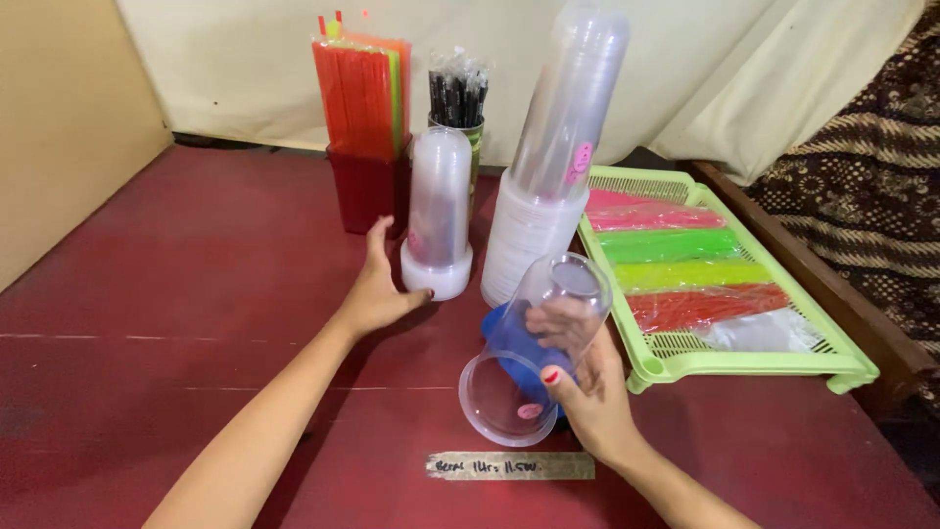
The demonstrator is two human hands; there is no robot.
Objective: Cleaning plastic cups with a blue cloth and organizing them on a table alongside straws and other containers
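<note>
**Asker:** Cup (537,343) first, please. Where is it, and what else do you see, biggest things first?

**Operator:** Cup position: I see a clear plastic cup held tilted on its side above the dark red table (176,294), its open mouth facing the camera. Biggest after the table is a light green slatted tray (744,364) at the right, holding pink, green, yellow and red packets of straws (685,269). Just left of the tray stands a tall stack of clear cups (553,167), leaning slightly right. Behind and to the left, a dark red holder (367,186) carries upright orange and green straws, with a tin of black straws (456,98) just beside it. In front of those stands a shorter stack of cups (439,211).

**Asker:** And the hands?

**Operator:** I see the right hand (587,387) closed around the tilted cup, thumb on its side near the rim. A blue object (509,343) shows behind the cup; I cannot tell what it is. The left hand (377,289) is open, fingers touching the base of the shorter stack. A small strip of tape (509,465) lies on the table near the front edge.
</note>
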